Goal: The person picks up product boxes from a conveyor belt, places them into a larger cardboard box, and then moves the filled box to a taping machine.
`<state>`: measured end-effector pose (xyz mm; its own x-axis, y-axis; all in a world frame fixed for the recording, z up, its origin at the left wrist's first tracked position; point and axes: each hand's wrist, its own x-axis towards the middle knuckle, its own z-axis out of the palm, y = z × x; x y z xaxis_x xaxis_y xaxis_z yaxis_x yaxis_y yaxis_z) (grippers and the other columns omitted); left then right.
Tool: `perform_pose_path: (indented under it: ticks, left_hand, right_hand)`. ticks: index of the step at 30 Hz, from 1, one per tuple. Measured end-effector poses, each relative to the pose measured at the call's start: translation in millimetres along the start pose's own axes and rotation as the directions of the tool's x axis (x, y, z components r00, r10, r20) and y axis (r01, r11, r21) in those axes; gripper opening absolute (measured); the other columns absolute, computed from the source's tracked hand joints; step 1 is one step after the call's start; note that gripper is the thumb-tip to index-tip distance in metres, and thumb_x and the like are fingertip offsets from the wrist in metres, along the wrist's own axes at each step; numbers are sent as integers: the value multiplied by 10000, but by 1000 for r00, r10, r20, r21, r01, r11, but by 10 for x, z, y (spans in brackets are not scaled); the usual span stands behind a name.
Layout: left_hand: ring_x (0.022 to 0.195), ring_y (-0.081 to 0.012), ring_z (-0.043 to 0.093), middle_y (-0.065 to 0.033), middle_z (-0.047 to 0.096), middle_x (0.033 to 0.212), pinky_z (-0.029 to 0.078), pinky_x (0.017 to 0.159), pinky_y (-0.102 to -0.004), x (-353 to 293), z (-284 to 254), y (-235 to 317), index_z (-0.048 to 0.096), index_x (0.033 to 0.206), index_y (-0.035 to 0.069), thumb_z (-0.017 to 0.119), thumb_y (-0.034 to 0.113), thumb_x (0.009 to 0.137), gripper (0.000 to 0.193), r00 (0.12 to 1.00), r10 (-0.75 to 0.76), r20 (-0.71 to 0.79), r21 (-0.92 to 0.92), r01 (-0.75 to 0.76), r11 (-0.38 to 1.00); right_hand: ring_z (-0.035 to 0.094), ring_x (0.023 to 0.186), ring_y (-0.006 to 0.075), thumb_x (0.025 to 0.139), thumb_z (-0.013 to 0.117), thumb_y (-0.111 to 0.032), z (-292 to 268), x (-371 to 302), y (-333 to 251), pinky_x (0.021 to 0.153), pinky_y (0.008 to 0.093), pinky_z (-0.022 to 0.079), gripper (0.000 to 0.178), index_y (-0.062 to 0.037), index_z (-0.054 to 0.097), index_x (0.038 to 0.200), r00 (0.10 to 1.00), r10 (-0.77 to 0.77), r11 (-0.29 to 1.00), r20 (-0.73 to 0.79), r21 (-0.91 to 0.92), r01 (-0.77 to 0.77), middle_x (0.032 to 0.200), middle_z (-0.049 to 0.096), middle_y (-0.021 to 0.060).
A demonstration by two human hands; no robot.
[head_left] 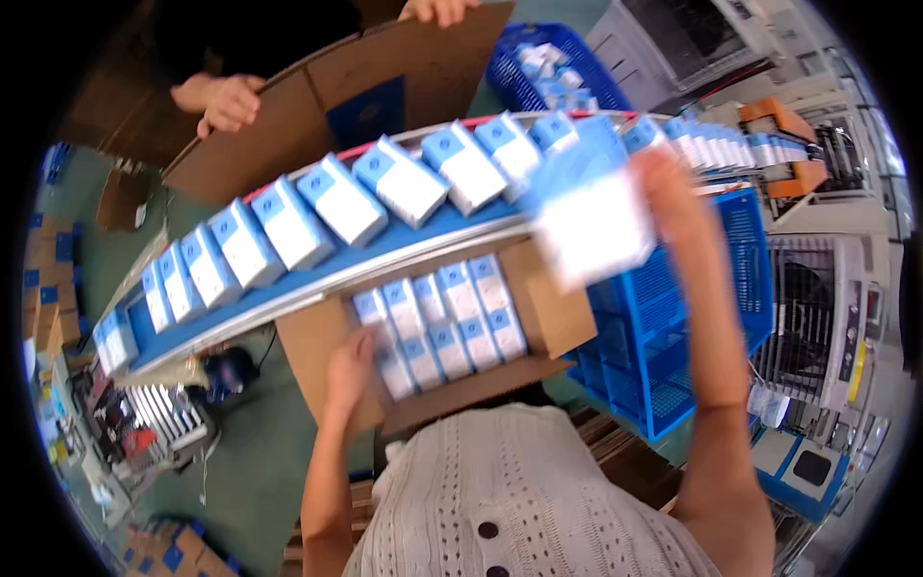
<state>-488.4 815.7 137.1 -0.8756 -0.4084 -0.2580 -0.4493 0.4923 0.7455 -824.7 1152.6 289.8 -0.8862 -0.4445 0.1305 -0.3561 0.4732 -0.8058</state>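
My right hand grips a blue-and-white box, raised over the near edge of the conveyor belt; both are smeared by motion. Just right of the open cardboard carton's middle, the held box hides part of the belt. My left hand is at the carton's left side, its blurred fingers against the small boxes inside. Those boxes stand in two rows. Along the belt runs a line of similar blue-and-white boxes, tilted and spaced apart.
Across the belt, another person's hands hold a large cardboard carton. A blue basket of small boxes stands behind the belt. Blue plastic crates are at my right. Machines line the right side.
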Motion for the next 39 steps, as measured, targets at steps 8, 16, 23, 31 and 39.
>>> perform_pose_path:
  ticks: [8,16,23,31,39]
  left_hand:
    - [728,-355,599,-193,617,753,481,639,-413,479,838,-194,564,864,2,545,366,797,370,978,-161,134,362,103,926]
    - [759,-322,610,-170,628,785,481,646,-397,911,1257,-11,602,819,23,566,411,784,391,923,-382,40,541,301,785]
    - [779,-332,608,-187,624,825,480,666,-416,973,1263,-210,575,850,33,507,370,826,344,859,-499,112,366,431,825]
    - [798,-304,619,-167,634,852,492,664,-384,1052,1325,59,621,856,26,495,484,808,477,859,-494,134,535,357,766]
    - [481,-226,602,-108,601,557,490,527,-342,1033,1325,-405,563,820,17,401,357,898,385,919,-377,116,449,290,845]
  right_hand:
    - [570,740,142,817,581,-266,69,271,-666,689,256,441,217,-59,619,871,971,-234,972,-43,-47,232,818,626,49]
    - [509,623,281,822,533,-120,1343,-765,59,594,342,416,128,0,511,783,796,-59,998,603,8,68,668,496,150]
    - [519,834,313,790,542,-99,1670,39,-293,712,378,426,138,26,505,745,847,-531,844,-31,-103,526,850,525,165]
    - [536,877,336,816,525,-397,2503,346,-700,781,457,417,400,-9,597,882,920,-311,729,239,-561,392,982,541,175]
    - [542,963,350,813,516,-346,2753,446,-791,817,418,441,392,-33,550,1046,928,-192,852,319,-415,319,1075,516,195]
